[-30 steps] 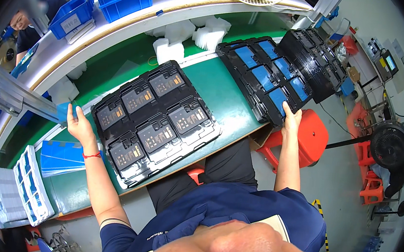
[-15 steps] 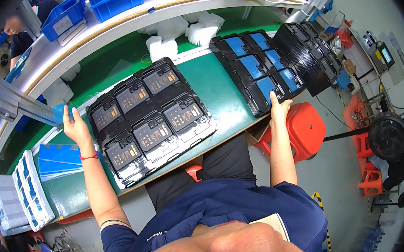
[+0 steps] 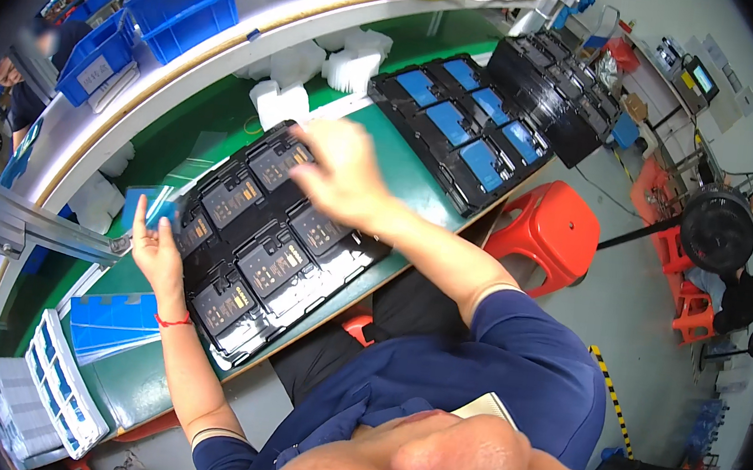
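Note:
My left hand (image 3: 159,253) holds a small translucent blue film piece (image 3: 156,204) between its fingers, beside the left end of a black plastic tray (image 3: 254,228). Several flat black rectangular packs (image 3: 274,264) with pale and orange print lie in the tray in two rows. Over the far right part of this tray hovers my right hand (image 3: 339,174), smeared by motion; whether it holds or touches anything cannot be made out. To the right, a second black tray (image 3: 444,162) bears several packs with blue tops (image 3: 450,123).
Blue sheets (image 3: 110,326) and a white tray (image 3: 72,382) lie at the bench's left end. Stacked black trays (image 3: 551,97) stand far right, near a red stool (image 3: 546,234). White foam pieces (image 3: 280,104) and blue bins (image 3: 185,8) are beyond the tray.
My right hand has left the blue-topped packs and swung left over the nearer tray. My left hand has moved slightly right with the blue film, which now shows more fully.

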The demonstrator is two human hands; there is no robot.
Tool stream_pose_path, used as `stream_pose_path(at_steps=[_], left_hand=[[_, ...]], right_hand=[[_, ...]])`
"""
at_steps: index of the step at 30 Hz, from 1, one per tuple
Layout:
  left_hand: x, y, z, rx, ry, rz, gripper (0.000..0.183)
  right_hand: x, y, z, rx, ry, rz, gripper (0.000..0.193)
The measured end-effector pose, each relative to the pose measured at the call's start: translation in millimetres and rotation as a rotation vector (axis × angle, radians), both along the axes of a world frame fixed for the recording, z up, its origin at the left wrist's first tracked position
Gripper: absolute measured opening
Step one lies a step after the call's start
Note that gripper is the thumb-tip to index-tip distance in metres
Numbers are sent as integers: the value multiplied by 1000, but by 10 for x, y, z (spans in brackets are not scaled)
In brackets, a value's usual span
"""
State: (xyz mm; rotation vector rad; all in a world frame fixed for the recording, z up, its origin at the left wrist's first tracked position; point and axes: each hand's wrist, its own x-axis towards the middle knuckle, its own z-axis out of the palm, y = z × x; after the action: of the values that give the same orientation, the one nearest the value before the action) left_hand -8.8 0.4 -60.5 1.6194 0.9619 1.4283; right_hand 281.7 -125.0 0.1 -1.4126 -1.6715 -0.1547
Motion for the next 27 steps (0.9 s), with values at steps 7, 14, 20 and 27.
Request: stream_pose_path(at_steps=[7,14,20,27], left_hand=[[193,-82,112,84,-4,-222,67],[67,-179,153,-29,183,-135,73],[60,-202,147,-26,238,-201,78],[108,-153,142,-51,-6,-323,88]], right_hand=[[-1189,887,-156,184,-196,591,45],[-1125,965,-321,170,-123,541,56],[-981,1032,-364,-138,245,534,54],[-977,1095,-463,-262,659,566,47]])
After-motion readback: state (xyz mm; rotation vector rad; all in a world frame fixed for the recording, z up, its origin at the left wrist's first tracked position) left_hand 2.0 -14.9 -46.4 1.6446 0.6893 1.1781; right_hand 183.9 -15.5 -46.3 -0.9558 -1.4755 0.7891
